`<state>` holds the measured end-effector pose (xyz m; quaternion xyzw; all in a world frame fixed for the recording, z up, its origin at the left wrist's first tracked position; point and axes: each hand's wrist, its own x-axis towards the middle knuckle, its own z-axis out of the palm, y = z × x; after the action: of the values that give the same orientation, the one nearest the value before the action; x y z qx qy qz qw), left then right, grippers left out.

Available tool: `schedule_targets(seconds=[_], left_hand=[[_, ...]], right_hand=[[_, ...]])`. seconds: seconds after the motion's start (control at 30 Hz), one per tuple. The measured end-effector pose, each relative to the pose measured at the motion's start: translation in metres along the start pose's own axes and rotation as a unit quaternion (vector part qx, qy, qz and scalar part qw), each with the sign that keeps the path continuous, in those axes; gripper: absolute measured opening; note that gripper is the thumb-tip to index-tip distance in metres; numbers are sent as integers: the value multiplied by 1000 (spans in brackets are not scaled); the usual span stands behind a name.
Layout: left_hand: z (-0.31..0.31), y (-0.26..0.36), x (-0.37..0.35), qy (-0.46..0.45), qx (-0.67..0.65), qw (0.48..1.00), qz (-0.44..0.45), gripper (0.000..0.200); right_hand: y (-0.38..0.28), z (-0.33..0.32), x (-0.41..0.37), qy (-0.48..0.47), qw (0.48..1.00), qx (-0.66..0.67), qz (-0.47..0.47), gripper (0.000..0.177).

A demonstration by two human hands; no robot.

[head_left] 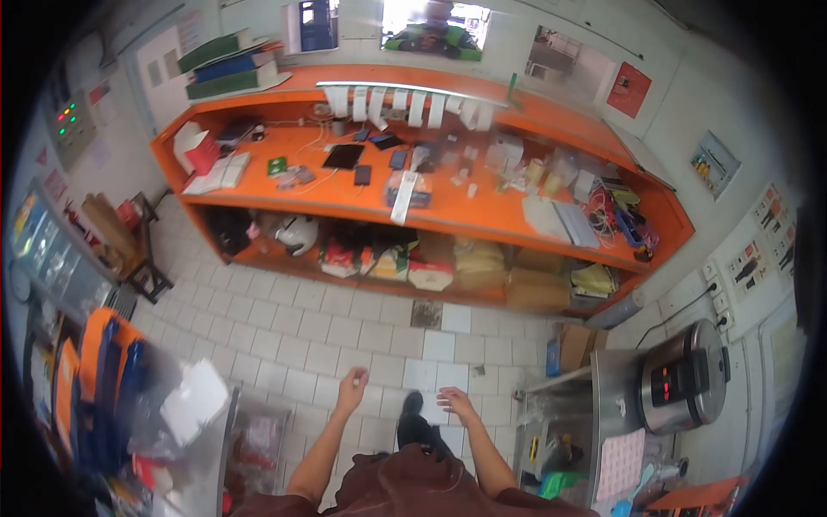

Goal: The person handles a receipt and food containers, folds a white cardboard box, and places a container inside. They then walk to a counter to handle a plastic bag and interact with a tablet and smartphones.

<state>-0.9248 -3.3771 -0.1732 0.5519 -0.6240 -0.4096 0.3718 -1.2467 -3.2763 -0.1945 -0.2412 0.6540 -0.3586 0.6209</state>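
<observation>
My left hand (352, 387) hangs in the air above the tiled floor, its fingers loosely bent and apart from the thumb, with nothing seen in it. Level with it on the other side, my right hand (457, 402) is open, fingers spread and holding nothing. Between and below them shows a dark shoe (414, 402) on the tiles. Neither hand touches anything. Ahead stands a long orange counter (301, 191), out of reach, with papers, a black tablet-like device (344, 156) and a white paper strip (402, 198) over its front edge.
A metal side table with a large rice cooker (685, 376) is on the right, cardboard boxes (579, 346) beyond it. Left, a table bears a white sheet (195, 401) and orange-and-blue folders (102, 366). Under the counter sit a white helmet (297, 233) and bags. Tiled floor (293, 323) lies between.
</observation>
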Motion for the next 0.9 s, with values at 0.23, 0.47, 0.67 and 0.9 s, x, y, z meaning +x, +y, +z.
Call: schedule_targets(seconds=[0.23, 0.47, 0.67, 0.9], left_hand=[[7, 117, 240, 34, -81, 994, 59, 22], [6, 105, 366, 50, -55, 997, 32, 19], [5, 77, 500, 91, -5, 996, 25, 20], [44, 18, 635, 41, 61, 994, 79, 31]], right_hand=[[-148, -40, 172, 79, 995, 51, -39, 27], [-312, -63, 380, 139, 971, -14, -193, 21], [-400, -73, 513, 259, 900, -206, -283, 38], [-365, -93, 670, 638, 444, -612, -146, 120]])
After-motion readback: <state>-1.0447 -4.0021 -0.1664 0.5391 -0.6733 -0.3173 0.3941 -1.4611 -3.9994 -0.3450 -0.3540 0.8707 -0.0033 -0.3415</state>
